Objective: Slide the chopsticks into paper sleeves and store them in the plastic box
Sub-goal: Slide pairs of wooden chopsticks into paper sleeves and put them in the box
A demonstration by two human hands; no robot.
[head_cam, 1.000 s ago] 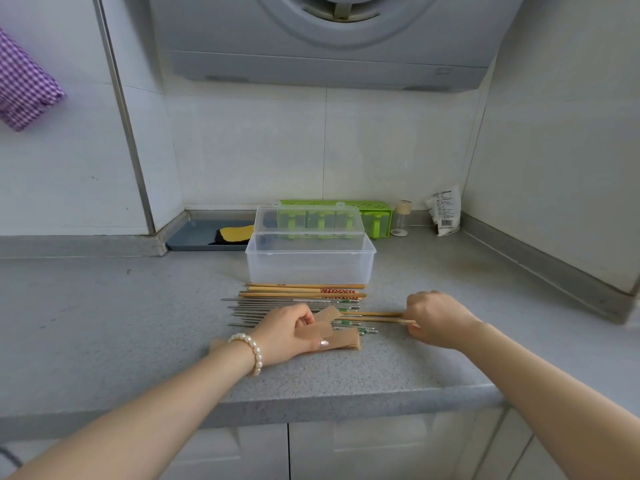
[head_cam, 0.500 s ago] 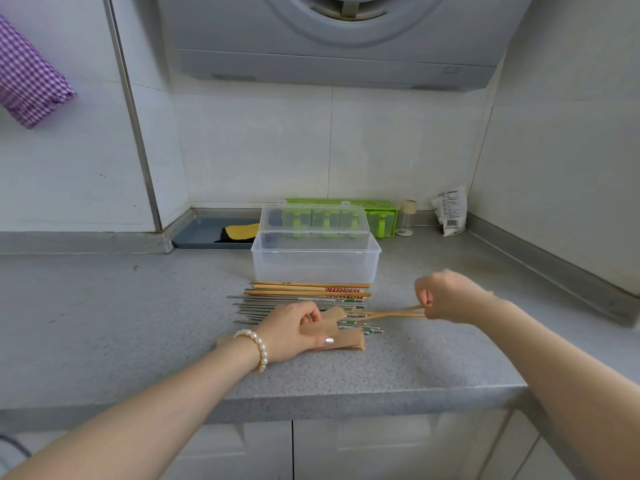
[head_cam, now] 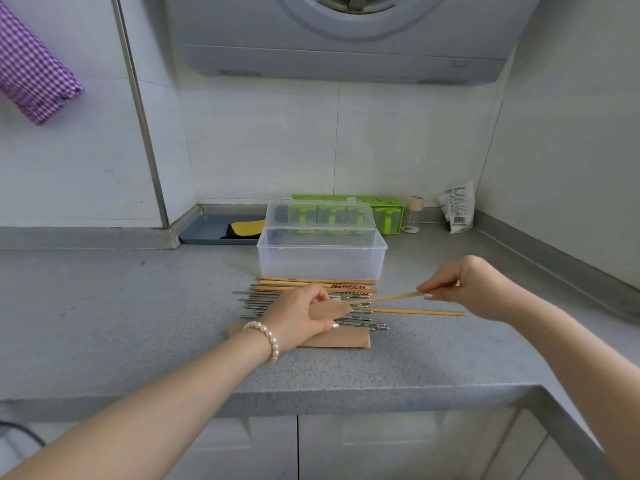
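1. At nine to ten o'clock, high on the wall, hangs a purple checked cloth (head_cam: 33, 69).
2. At about eleven o'clock of the counter's middle, a grey tray (head_cam: 204, 230) sits in the corner with a yellow sponge (head_cam: 247, 227) on it.
3. The left hand (head_cam: 301, 317), wearing a pearl bracelet (head_cam: 265, 337), sits at the centre; its thumb and fingers are curled round a brown paper sleeve (head_cam: 332, 308), holding it above the spread of chopsticks.
4. At six o'clock of that hand, a stack of paper sleeves (head_cam: 341, 339) lies flat on the counter (head_cam: 104, 323).
5. The row of loose chopsticks (head_cam: 311, 289), wooden and metal, lies side by side just at six o'clock of the clear plastic box (head_cam: 322, 258), whose lid stands open at its twelve o'clock side.
6. Behind the box stands a green rack (head_cam: 384, 211).
7. One wooden chopstick (head_cam: 412, 311) lies at three o'clock of the sleeve.
8. The right hand (head_cam: 474, 289) pinches a second chopstick (head_cam: 391, 297), its tip pointing at the sleeve's mouth.
9. At one o'clock stand a small jar (head_cam: 412, 214) and a white packet (head_cam: 457, 211).
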